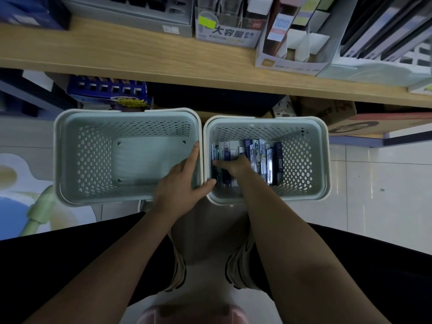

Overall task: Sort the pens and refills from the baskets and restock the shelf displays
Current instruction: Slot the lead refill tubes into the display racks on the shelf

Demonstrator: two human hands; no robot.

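Note:
Two pale green perforated baskets stand side by side on the floor. The left basket [70,160] holds nothing. The right basket [320,160] contains several packs of pens and refills [261,157], standing on edge. My left hand [182,183] grips the rims where the two baskets meet, fingers inside the left basket and thumb over into the right one. My right hand [233,167] reaches down into the right basket, its fingers curled round dark packs at the basket's left side; which pack it holds is partly hidden.
A wooden shelf [117,57] runs across the top with display boxes [229,33], a white cardboard organiser [292,64] and a rack of folders [385,43]. Below it sit a blue box [107,90] and cartons. A pink stool [191,314] is under me.

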